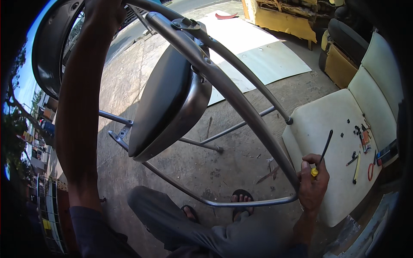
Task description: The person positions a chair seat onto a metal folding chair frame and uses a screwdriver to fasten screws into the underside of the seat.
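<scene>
A metal-framed chair (243,112) with a dark padded seat (165,90) stands tilted in front of me. Its dark curved backrest (45,51) is at the upper left. My left arm reaches up across the view to the chair's top, where my left hand (104,9) is partly cut off by the upper edge and its fingers are hidden. My right hand (313,189) is closed around the yellow handle of a screwdriver (328,144), whose dark shaft points up. This hand is beside the lower bend of the chair's tube frame.
A white padded chair (322,112) stands at the right. On its seat lie small black pieces (358,130), a small box (365,141), a yellow-handled tool (356,170) and a red ring (370,172). White sheets (275,64) cover the floor behind. My sandalled feet (243,202) are below the frame.
</scene>
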A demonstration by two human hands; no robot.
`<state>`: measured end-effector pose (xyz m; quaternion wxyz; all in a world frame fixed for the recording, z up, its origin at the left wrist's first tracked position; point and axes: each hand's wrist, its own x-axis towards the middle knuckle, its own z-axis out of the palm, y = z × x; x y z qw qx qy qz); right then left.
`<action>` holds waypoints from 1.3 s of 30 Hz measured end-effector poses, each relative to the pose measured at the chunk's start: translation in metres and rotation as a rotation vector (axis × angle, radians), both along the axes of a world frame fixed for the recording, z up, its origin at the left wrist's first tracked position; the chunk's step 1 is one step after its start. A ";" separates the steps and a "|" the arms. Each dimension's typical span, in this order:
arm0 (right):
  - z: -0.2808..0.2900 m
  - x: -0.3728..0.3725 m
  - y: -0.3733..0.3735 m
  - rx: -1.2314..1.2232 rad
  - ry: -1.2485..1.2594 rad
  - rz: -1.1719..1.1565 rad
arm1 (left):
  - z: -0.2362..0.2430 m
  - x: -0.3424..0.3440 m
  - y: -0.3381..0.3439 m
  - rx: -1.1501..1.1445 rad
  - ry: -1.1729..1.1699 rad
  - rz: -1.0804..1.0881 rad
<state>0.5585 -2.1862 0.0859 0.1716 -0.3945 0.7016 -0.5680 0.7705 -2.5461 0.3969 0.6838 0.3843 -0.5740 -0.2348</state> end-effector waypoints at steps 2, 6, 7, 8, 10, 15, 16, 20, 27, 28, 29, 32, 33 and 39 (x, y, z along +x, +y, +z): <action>-0.005 -0.005 -0.010 -0.039 0.086 -0.005 | -0.003 -0.009 0.001 -0.008 -0.050 0.011; -0.021 -0.010 -0.023 -0.045 0.402 -0.046 | -0.017 -0.034 0.024 -0.069 -0.068 -0.017; -0.016 -0.006 -0.025 -0.001 0.297 -0.035 | -0.008 -0.023 0.006 -0.038 -0.097 0.075; -0.018 -0.006 -0.027 -0.005 0.252 -0.031 | -0.008 -0.013 -0.011 -0.051 -0.106 0.024; -0.027 -0.012 -0.027 -0.007 0.156 -0.027 | -0.008 0.002 -0.035 -0.075 -0.132 -0.084; -0.042 -0.008 -0.030 -0.040 -0.071 -0.070 | 0.002 0.088 -0.073 -1.063 -1.340 0.588; -0.044 -0.006 -0.027 -0.040 -0.108 -0.060 | 0.011 0.090 -0.050 -1.063 -1.364 0.631; -0.045 0.026 -0.014 -0.060 -0.421 0.004 | 0.023 0.144 -0.049 -0.938 -1.021 0.365; -0.040 0.063 0.009 0.276 -0.647 0.820 | 0.014 0.204 -0.001 0.097 0.317 -0.338; -0.040 0.064 0.008 0.290 -0.601 1.050 | 0.017 0.225 0.006 0.116 0.312 -0.308; -0.036 0.059 0.005 0.284 -0.404 1.184 | 0.011 0.241 0.002 0.141 0.318 -0.304; 0.011 0.034 0.000 0.216 -0.042 1.342 | -0.026 0.264 -0.018 0.173 0.417 -0.465; 0.026 0.021 0.006 0.138 -0.084 1.240 | -0.028 0.263 -0.022 0.159 0.450 -0.543; 0.063 -0.004 0.033 -0.050 -0.327 0.198 | -0.060 0.221 -0.008 0.296 0.576 -0.682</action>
